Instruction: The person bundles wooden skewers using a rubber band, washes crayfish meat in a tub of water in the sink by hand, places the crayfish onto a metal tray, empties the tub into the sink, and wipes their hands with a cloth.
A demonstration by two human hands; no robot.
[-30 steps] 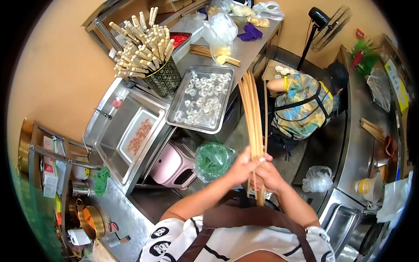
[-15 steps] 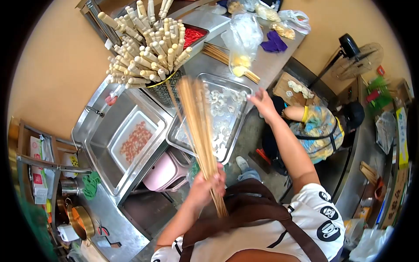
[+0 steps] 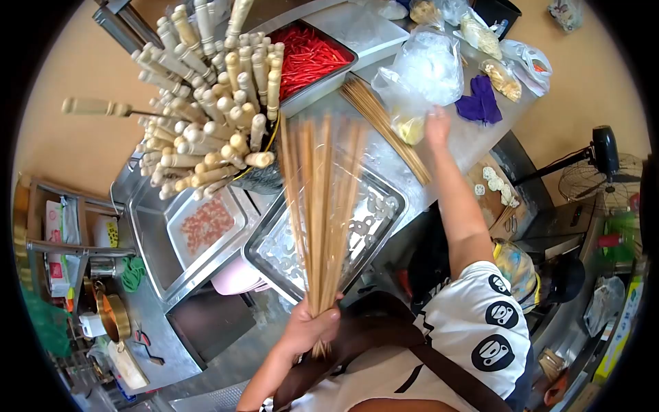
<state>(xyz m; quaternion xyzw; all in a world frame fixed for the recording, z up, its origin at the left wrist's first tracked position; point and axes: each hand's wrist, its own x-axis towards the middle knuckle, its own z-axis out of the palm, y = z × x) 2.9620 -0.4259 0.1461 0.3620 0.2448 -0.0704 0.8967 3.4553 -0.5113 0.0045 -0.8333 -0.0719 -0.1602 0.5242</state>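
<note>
My left hand (image 3: 312,326) is closed around the lower end of a bundle of thin bamboo skewers (image 3: 317,213). The skewers stand up in front of me and fan apart at their blurred tops. Behind them lies a metal tray (image 3: 395,220) with pale, shrimp-like pieces, partly covered by the bundle. My right hand (image 3: 437,129) is stretched forward over the steel counter, beside a clear plastic bag (image 3: 429,65) with something yellow at its bottom. Its fingers are smeared, so I cannot tell whether they touch the bag. More skewers (image 3: 388,130) lie on the counter left of that hand.
Many wooden-handled skewers (image 3: 206,103) fill a bucket at left, one jutting out sideways. A tray of red chillies (image 3: 309,62) stands behind. In the sink (image 3: 154,264) sits a white tub of meat pieces. A purple cloth (image 3: 480,101) lies farther right. Another person (image 3: 518,268) is at right.
My right hand has moved forward from beside the tray to the plastic bag. The skewers in my left hand have swung upright and spread apart. The camera view has shifted.
</note>
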